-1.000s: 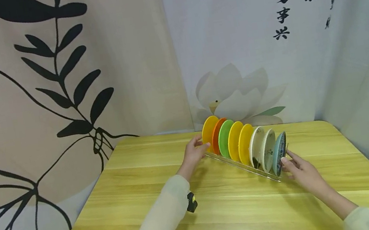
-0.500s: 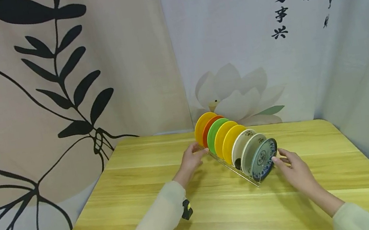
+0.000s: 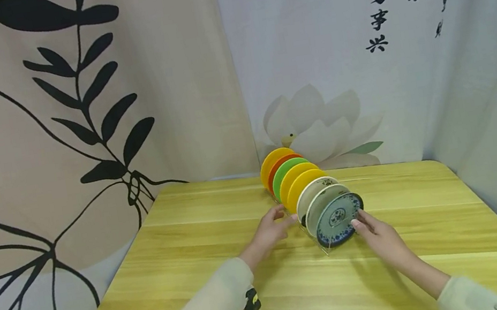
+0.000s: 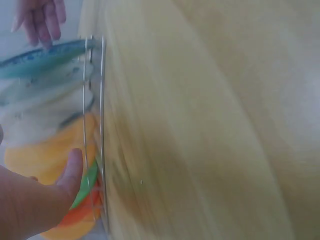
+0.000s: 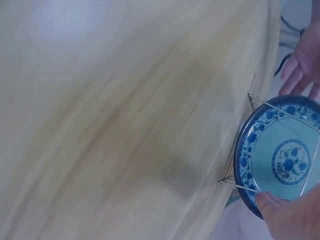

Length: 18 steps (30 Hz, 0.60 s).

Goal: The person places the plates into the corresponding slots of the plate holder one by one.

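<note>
A wire dish rack [image 4: 102,95] holds a row of plates standing on edge. A blue-and-white floral plate [image 3: 335,225] is at the near end, ahead of two patterned cream plates [image 3: 318,211]. Behind them come yellow plates [image 3: 293,202], a green plate [image 3: 280,185], an orange plate and another yellow one. My right hand [image 3: 384,242] pinches the rack's near end beside the floral plate's rim, thumb in front and fingers behind. On the rack's left side, my left hand [image 3: 273,232] touches it near mid-length with loosely extended fingers; its thumb [image 4: 74,165] points along the yellow plates in the left wrist view.
The rack stands on a light wood-grain table [image 3: 182,230], toward its back edge. Behind it hangs a printed curtain [image 3: 187,78] with black plants, a pale lotus and dark lettering. A small black device [image 3: 252,302] is strapped at the left sleeve.
The rack has turned so its near end swung left and toward me, showing the floral plate's face. My right hand moved left with it; my left hand shifted nearer along the rack's side.
</note>
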### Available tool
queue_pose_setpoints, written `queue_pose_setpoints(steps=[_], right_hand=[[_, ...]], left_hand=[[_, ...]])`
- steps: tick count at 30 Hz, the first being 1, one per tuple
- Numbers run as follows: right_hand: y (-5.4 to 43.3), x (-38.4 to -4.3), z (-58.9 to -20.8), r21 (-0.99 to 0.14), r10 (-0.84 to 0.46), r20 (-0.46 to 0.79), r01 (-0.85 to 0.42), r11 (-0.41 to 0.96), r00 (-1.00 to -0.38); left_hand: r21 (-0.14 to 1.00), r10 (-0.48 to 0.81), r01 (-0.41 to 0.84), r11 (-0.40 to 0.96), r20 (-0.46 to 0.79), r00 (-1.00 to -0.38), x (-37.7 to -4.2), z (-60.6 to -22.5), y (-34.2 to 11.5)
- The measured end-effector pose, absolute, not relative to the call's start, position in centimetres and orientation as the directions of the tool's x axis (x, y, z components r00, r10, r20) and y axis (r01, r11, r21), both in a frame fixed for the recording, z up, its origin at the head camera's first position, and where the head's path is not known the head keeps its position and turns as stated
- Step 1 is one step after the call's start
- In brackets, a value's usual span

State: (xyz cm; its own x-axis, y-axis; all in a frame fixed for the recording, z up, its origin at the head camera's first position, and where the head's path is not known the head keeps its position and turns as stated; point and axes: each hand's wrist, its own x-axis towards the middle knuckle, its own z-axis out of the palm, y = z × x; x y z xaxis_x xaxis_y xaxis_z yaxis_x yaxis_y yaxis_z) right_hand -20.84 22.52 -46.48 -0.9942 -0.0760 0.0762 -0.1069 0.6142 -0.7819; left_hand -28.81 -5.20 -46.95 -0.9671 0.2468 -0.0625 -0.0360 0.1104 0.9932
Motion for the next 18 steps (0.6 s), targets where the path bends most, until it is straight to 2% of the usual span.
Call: queue_pose_setpoints(steps=[12, 15, 18], right_hand=[[16.1, -19.5, -46.2, -0.812, -0.277, 0.016, -0.174, 0.557, -0.961], [15.4, -19.5, -45.9, -0.818, -0.255, 0.091, -0.219, 0.532, -0.963], [15.5, -19.8, -45.5, -0.790, -0.136, 0.253, -0.286, 0.543, -0.958]], left_hand=[[0.992, 0.215, -0.056, 0.109, -0.078, -0.973, -27.2, -46.9, -8.9], [0.993, 0.199, -0.068, 0.100, -0.087, -0.976, -27.2, -46.9, -9.7], [0.993, 0.198, -0.072, 0.092, -0.089, -0.976, -27.1, -46.8, -10.2]])
